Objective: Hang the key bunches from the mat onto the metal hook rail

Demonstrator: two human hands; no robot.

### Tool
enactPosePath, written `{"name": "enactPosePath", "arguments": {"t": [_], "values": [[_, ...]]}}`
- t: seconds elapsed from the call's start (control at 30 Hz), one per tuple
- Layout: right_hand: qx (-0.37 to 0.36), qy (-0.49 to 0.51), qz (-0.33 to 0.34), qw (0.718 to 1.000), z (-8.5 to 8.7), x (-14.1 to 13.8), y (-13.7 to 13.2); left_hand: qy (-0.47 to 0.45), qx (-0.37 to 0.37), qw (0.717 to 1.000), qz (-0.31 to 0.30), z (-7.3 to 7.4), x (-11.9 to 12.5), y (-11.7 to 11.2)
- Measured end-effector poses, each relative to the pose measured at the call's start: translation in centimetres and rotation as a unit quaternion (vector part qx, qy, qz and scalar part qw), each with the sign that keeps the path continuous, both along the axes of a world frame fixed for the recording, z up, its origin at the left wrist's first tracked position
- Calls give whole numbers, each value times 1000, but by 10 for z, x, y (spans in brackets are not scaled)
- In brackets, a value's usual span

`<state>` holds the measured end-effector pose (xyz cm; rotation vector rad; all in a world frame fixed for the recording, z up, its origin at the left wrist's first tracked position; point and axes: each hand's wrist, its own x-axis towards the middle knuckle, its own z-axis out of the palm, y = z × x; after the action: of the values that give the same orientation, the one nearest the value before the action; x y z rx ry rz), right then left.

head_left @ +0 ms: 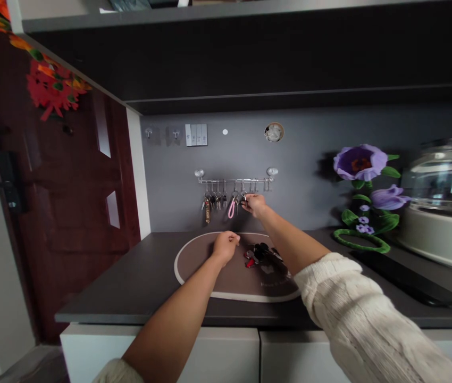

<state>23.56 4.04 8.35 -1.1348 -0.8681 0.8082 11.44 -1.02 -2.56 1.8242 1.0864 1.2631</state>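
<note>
My right hand is raised to the hook rail on the grey wall, its fingers pinched on a key ring at one of the hooks. Several bunches of keys hang to the left of it, among them one with a pink strap and one with a brown tag. My left hand is curled closed over the oval brown mat; whether it holds anything is hidden. Beside it on the mat lies a pile of keys with black and red parts.
Purple artificial flowers on a green base and a glass-topped white appliance stand at the right. A flat black object lies in front of them. Overhead juts a dark shelf. A red-brown door is at the left.
</note>
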Motion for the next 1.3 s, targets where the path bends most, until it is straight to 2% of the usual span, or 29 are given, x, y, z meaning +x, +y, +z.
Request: {"name": "enactPosePath", "arguments": {"t": [0.4,0.7,0.87,1.13,1.3], "values": [[-10,-6,32,999,-7,4,-9,-16,-7,1000,-7,-1,-2,0],[-23,-4,51,998,-22,7,-41,-52,-10,999,-13,0,-8,-8],[-18,-31,75,997,-33,11,-63,-44,-7,998,-40,2,-13,-15],[16,-137,67,988,-53,13,-101,59,20,997,-43,7,-15,-32],[64,-257,43,963,-74,21,-108,138,29,989,-43,7,-15,-37]]}}
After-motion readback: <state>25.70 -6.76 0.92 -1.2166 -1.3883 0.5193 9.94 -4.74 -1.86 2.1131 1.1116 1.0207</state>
